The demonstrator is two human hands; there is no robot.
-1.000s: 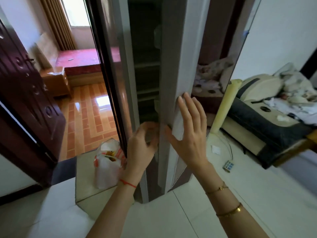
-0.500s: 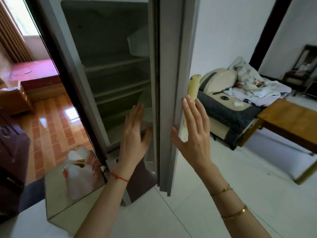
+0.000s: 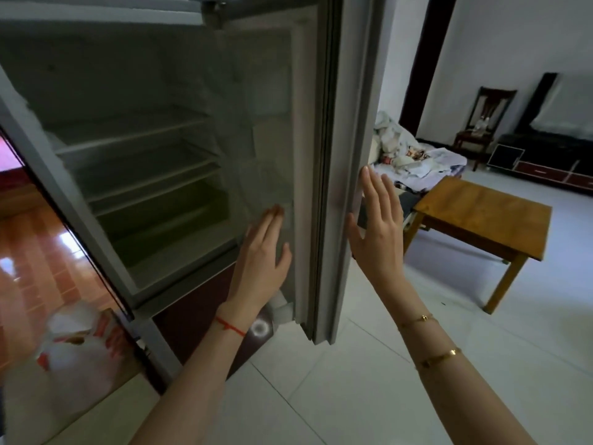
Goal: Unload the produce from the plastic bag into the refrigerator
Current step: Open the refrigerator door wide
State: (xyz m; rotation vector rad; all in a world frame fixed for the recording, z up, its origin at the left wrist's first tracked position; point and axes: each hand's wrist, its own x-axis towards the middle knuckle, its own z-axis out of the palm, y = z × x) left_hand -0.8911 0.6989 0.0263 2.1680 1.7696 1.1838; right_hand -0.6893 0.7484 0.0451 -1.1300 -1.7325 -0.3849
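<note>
The fridge (image 3: pixel 134 175) stands open, grey and smooth inside, with three flat shelves stacked one above another and nothing sitting on them that I can make out. Its door (image 3: pixel 324 155) swings out edge-on toward the camera, a tall slab with a ribbed rubber seal running down the inner side. Both hands are up by that door: the left hand (image 3: pixel 261 255) lies flat against the inner lining, fingers straight and held together, a thin red string round the wrist, while the right hand (image 3: pixel 378 232) is on the outer side, fingers straight and slightly fanned, holding nothing; can't tell if it actually touches the door. Two slim gold bracelets sit on the right forearm. The plastic bag (image 3: pixel 80 338) is down at the lower left on the floor beside the fridge, white and crinkly with red print, pretty blurry. One square wooden table (image 3: pixel 481 213) stands on the pale glossy floor tiles to the right.
</note>
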